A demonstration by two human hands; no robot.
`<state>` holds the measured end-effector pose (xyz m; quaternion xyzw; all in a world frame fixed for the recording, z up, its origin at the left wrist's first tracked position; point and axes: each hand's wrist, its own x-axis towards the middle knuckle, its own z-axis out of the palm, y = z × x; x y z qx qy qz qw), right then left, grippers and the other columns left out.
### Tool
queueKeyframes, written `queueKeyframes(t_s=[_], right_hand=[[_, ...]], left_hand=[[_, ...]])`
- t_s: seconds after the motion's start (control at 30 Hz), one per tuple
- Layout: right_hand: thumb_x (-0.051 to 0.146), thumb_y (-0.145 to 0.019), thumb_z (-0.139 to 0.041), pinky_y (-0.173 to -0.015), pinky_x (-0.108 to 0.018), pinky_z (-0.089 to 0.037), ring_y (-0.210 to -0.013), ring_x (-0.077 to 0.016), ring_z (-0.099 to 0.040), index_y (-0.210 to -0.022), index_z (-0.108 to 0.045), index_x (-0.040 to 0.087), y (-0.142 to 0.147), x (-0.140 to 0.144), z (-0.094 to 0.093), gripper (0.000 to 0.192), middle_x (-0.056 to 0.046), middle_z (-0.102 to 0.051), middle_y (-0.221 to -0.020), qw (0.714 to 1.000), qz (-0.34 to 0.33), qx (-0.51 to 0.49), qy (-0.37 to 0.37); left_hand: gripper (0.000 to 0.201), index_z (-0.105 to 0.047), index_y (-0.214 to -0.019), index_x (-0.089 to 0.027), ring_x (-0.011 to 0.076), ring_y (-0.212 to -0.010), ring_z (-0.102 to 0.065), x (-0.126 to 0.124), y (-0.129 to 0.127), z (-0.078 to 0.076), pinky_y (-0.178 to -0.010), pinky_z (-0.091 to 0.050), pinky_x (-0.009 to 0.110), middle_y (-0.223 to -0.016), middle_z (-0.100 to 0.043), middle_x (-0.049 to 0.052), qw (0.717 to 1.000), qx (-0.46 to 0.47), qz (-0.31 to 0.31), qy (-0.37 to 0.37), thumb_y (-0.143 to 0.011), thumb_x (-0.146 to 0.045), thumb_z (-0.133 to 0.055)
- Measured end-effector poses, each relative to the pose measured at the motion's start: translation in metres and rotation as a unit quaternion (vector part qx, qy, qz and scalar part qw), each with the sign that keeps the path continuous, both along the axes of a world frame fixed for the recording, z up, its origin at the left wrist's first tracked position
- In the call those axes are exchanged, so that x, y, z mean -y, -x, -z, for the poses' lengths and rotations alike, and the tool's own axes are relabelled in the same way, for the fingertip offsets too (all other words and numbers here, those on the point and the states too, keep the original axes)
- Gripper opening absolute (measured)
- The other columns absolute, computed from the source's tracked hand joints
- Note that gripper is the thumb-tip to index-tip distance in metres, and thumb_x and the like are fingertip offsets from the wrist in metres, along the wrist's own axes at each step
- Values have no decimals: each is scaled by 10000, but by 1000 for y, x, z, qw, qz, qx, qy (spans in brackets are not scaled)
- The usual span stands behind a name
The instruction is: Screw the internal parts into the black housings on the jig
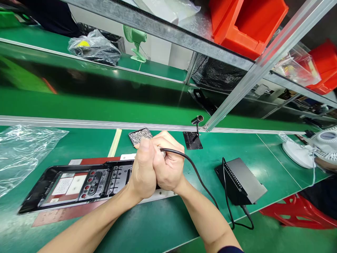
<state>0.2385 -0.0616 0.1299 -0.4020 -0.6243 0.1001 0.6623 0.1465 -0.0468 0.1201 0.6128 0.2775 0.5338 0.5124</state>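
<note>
A corded tool (163, 152) is clamped by the right hand (170, 167), with the left hand (143, 168) wrapped around it, over the black frame (79, 182) at seven o'clock on the worktop (210, 154). Fastening seems underway; steady downward pressure is likely needed next.

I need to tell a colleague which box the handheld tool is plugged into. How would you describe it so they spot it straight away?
Start at the green workbench and look to the right of the clasped hands, the left hand and right hand. There sits a flat, dark box with a grey top. Unlike the white fan farther right, it is angular and has black cables running to it.
</note>
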Motion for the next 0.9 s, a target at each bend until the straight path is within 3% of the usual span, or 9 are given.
queueKeyframes(t_s=[0.4,0.7,0.9], right_hand=[[313,-1092,-594,-711,-310,-560,-757,-147,-660,-885,-799,232,1,-1,-1,302,-17,-762,-852,1000,-16,-18,-20],[289,-1083,-603,-693,-311,-556,-783,-156,-688,-901,-807,230,1,-1,-1,280,-21,-777,-848,1000,-14,-15,-21],[269,-1064,-606,-652,-309,-548,-738,-142,-672,-889,-812,238,0,-1,0,272,-13,-787,-858,1000,-4,-6,-26]], left_hand=[[693,-812,-842,-211,267,-858,-691,0,0,0,-753,-561,385,-799,-708,76,1000,15,-1,-9,-1157,-614,-344],[743,-735,-723,-210,255,-812,-683,0,-1,-1,-723,-533,388,-801,-720,77,1000,10,21,-7,-1158,-633,-306],[737,-736,-783,-214,278,-912,-694,1,1,2,-775,-541,403,-881,-737,88,1000,0,27,6,-1145,-681,-295]])
